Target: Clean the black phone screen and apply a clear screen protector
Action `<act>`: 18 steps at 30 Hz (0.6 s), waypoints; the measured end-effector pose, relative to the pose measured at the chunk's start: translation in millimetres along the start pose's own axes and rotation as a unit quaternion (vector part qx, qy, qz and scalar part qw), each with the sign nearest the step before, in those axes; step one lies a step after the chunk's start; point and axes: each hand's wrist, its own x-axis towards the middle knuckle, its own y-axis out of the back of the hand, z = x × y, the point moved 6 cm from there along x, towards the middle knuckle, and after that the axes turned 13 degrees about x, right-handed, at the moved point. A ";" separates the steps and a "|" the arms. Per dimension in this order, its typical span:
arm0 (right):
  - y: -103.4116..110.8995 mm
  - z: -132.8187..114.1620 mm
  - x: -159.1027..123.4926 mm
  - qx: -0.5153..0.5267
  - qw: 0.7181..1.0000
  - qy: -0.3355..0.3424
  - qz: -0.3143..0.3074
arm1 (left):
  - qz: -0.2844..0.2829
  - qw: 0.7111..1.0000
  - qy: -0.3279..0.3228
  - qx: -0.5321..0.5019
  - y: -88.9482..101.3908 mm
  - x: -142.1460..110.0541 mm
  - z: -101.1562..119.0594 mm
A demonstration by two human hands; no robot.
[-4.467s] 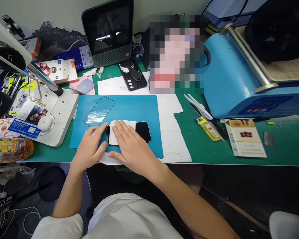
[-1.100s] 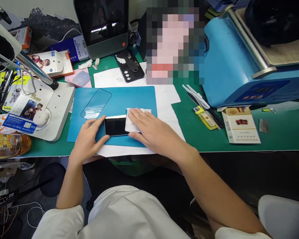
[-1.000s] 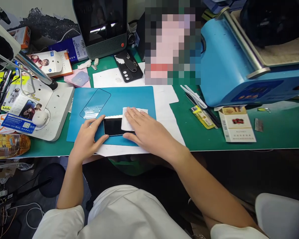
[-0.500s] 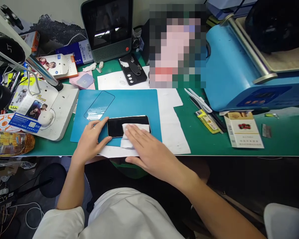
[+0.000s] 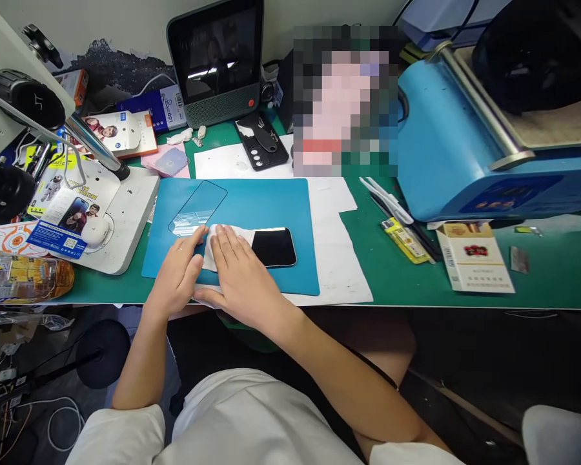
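Note:
A dark-screened phone (image 5: pixel 277 247) lies sideways on a blue mat (image 5: pixel 266 200). My right hand (image 5: pixel 242 274) presses a folded white wipe (image 5: pixel 214 248) onto the phone's left half, its fingers stretched flat and its thumb out to the side. Close by at the phone's left end is my left hand (image 5: pixel 177 274), thumb and fingers apart; whether its fingertips touch the phone or the wipe I cannot tell. A clear screen protector (image 5: pixel 198 206) with a dark border rests on the mat above my left hand. The phone's left end is hidden under the wipe and fingers.
White paper (image 5: pixel 339 252) lies partly under the mat. To the right are tweezers (image 5: pixel 386 199), a cigarette box (image 5: pixel 475 257) and a blue machine (image 5: pixel 455 142). A white stand base (image 5: pixel 130 213) and a drink bottle (image 5: pixel 26 276) are left; a black phone case (image 5: pixel 261 142) lies behind.
My right hand has slid the wipe leftward from the phone's right half to its left half, uncovering the right end. My left thumb has moved off the phone's lower edge.

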 end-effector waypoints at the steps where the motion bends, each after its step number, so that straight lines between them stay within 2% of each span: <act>1: -0.5 -1.7 -3.4 -0.002 1.000 0.022 -0.004 | -0.003 1.000 -0.001 0.002 -0.2 0.0 0.0; 5: 1.3 7.1 -33.5 -0.013 0.996 0.080 -0.022 | -0.017 0.999 -0.001 0.030 -0.3 0.7 1.7; 11: 19.5 43.9 -80.2 -0.036 0.998 0.053 0.005 | -0.030 0.998 0.007 0.052 0.8 0.8 2.6; 14: 27.3 61.5 -83.6 -0.045 0.998 0.006 0.033 | -0.039 0.997 0.014 0.058 0.5 1.0 2.6; 18: 30.8 73.4 -66.6 -0.047 0.996 -0.051 0.050 | -0.047 0.996 0.016 0.070 -0.6 1.5 2.7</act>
